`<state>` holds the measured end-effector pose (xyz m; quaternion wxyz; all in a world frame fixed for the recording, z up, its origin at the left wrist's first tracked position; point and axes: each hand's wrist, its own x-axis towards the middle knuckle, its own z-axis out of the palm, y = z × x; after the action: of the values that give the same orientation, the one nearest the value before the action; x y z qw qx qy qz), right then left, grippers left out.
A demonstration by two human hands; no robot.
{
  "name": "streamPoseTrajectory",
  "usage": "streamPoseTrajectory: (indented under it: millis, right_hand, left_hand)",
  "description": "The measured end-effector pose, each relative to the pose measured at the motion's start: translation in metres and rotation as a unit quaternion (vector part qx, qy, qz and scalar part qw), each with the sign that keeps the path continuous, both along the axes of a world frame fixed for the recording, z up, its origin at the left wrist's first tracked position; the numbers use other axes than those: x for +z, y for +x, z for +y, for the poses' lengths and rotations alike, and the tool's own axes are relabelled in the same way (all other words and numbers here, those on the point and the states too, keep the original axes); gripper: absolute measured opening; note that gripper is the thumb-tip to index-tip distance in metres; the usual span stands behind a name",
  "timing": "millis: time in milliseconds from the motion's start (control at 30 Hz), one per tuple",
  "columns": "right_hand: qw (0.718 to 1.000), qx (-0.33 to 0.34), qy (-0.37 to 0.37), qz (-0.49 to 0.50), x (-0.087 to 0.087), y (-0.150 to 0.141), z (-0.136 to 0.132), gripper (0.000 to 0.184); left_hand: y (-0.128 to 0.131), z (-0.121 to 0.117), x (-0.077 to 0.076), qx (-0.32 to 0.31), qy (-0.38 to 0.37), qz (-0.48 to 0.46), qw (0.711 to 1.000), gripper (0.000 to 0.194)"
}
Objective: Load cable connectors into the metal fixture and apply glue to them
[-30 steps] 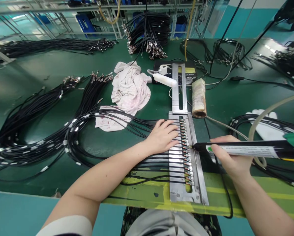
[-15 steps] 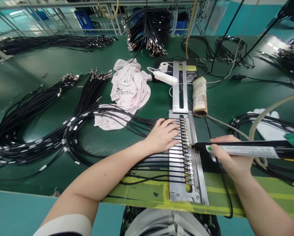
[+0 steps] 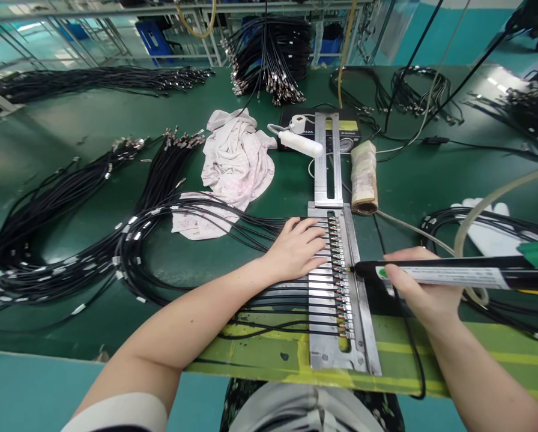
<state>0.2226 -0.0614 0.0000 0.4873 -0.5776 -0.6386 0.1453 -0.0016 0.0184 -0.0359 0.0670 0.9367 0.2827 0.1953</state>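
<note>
A metal fixture (image 3: 316,345) holds a row of black cables (image 3: 278,296), their small metal connectors (image 3: 343,307) lined up along its right part. My left hand (image 3: 298,249) lies over the cables at the fixture's left side, palm down with fingers stretched out and a little apart. In my right hand (image 3: 424,288) is a black dispensing syringe (image 3: 458,276) with a white label and a green end cap. It lies nearly level, its thin tip pointing left at the connectors near the middle of the row. Whether the tip touches a connector is too small to tell.
Coiled cables (image 3: 129,240) spread to the left. A crumpled cloth (image 3: 237,156) lies beyond my left hand. Behind the fixture are a black box (image 3: 350,135) with a gauge, a white lamp-like stick (image 3: 300,144) and a wrapped roll (image 3: 364,180). A hose (image 3: 480,204) arches at right near a white glove (image 3: 494,231).
</note>
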Motion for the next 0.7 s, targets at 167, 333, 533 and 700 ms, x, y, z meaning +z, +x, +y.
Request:
streamPoseTrajectory:
  millis: [167, 333, 533, 700]
  right_hand:
    - [1.000, -0.016, -0.005, 0.013, -0.0006, -0.0013, -0.0006, 0.003]
    - [1.000, -0.019, -0.015, 0.011, 0.0003, -0.0037, -0.0015, 0.003]
    - [0.999, -0.034, -0.018, 0.021, -0.0002, -0.0070, -0.0030, 0.004]
    - [0.999, -0.020, -0.006, 0.025, -0.0031, -0.0037, -0.0020, 0.003]
  left_hand:
    - [0.0001, -0.0002, -0.0005, -0.001, 0.001, 0.001, 1.000, 0.027]
    - [0.0000, -0.0003, -0.0010, -0.001, -0.001, 0.004, 1.000, 0.026]
    - [-0.0005, -0.0003, 0.0001, 0.001, -0.001, 0.006, 1.000, 0.026]
    - [-0.0004, -0.0006, -0.0003, -0.001, 0.002, 0.005, 1.000, 0.027]
